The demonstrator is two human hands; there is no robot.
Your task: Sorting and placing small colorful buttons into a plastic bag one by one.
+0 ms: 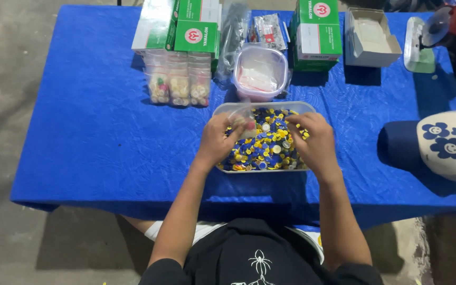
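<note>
Both hands over a clear tray (pixel 222 110) of small yellow and blue buttons (pixel 267 148) mid-table. Left hand (pixel 218 141) pinches a small clear bag (pixel 245 120); right hand (pixel 312 138) curled into the buttons, grip unclear. Filled bags (pixel 179 84) behind.

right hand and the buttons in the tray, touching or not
Touching. The head view shows the right hand lying down in the clear tray, its fingertips resting on the heap of yellow and blue buttons with no gap between them.

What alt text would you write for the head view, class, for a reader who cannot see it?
Two bare hands, left hand holding a small clear bag and right hand, reach into a clear tray of blue and yellow buttons on a blue table.
</note>
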